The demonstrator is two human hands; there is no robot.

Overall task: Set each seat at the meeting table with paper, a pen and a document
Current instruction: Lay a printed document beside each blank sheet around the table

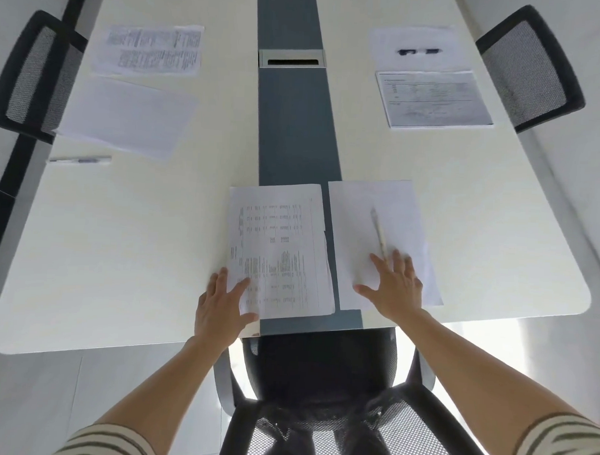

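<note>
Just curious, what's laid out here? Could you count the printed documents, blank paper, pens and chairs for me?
Printed documents: 3
Blank paper lots: 3
Pens: 2 plain to see; a dark blurred thing on the far-right paper may be a third
Chairs: 3
Total: 11 for sure

The white worktop [131,242] has a dark blue-grey strip [295,132] down its middle, with a metal cable hatch [291,58] set in it at the far end. Near, a printed document [284,233] and a blank sheet [356,222] lie side by side — both overlap the strip. Far left lie a printed page [150,50], a plain stack [125,115] and, nearer, a pen [80,159]. Far right, a pale sheet [414,35] touches a printed form [432,99].
</note>
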